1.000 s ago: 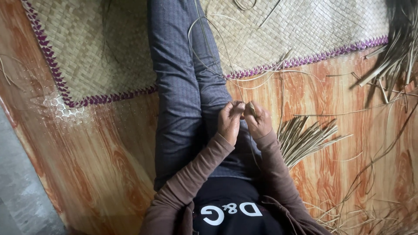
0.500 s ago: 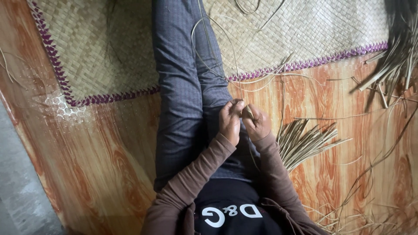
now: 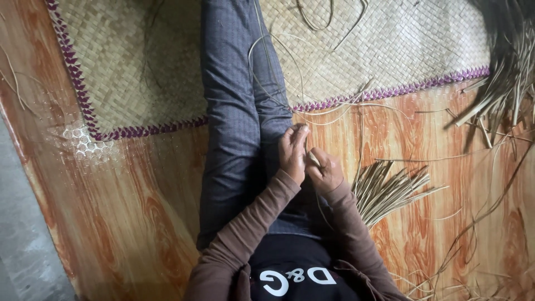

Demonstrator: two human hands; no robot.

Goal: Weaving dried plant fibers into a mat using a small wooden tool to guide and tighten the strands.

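Observation:
I sit on the floor with my legs in grey trousers (image 3: 234, 122) stretched out over a woven straw mat (image 3: 134, 72) with a purple edge. Both hands meet above my right thigh. My left hand (image 3: 292, 151) has its fingers pointing away from me and pinches a thin pale straw strand (image 3: 313, 160). My right hand (image 3: 327, 171) is curled around the same strand, touching the left hand. Long loose strands (image 3: 267, 50) loop from the hands up across my legs and the mat.
A fanned bundle of cut straw strips (image 3: 390, 189) lies on the wood-patterned floor (image 3: 139, 223) just right of my right hand. A bigger heap of straw (image 3: 504, 83) lies at the top right. Stray strands litter the floor at the lower right. A grey strip of floor (image 3: 22, 251) runs along the left.
Both hands stay together on the strand with only small finger movements. The left fingers now stretch a bit further forward. The view has shifted slightly.

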